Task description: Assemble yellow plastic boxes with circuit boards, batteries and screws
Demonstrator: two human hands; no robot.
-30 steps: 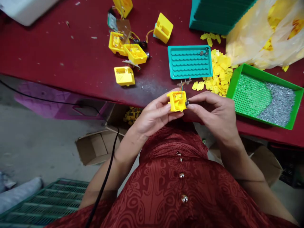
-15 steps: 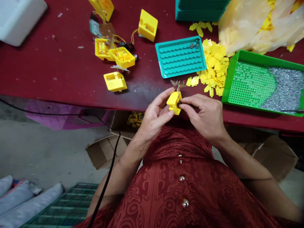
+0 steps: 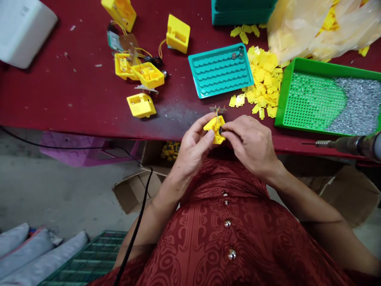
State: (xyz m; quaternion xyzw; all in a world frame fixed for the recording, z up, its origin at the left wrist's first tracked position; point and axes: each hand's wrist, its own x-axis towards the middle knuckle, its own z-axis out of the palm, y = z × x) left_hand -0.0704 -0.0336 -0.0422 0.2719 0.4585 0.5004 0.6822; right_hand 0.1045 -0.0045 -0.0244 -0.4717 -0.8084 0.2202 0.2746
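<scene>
The left hand (image 3: 192, 149) clasps the yellow housing (image 3: 211, 124) between thumb and fingers, its right side toward the right hand (image 3: 253, 145), whose nearly closed fingertips pinch a small dark part (image 3: 220, 130) there.

White, round-edged box (image 3: 25, 33): stands at upper left of dark red tabletop (image 3: 74, 95). Purple plastic stool (image 3: 67, 155): sits below table edge. Thin black cable (image 3: 147, 190): crosses view of stool. Open brown cardboard box (image 3: 135, 192): lies nearby. Dark green slatted crate (image 3: 89, 258): rests near long grey bundles (image 3: 44, 254).
</scene>
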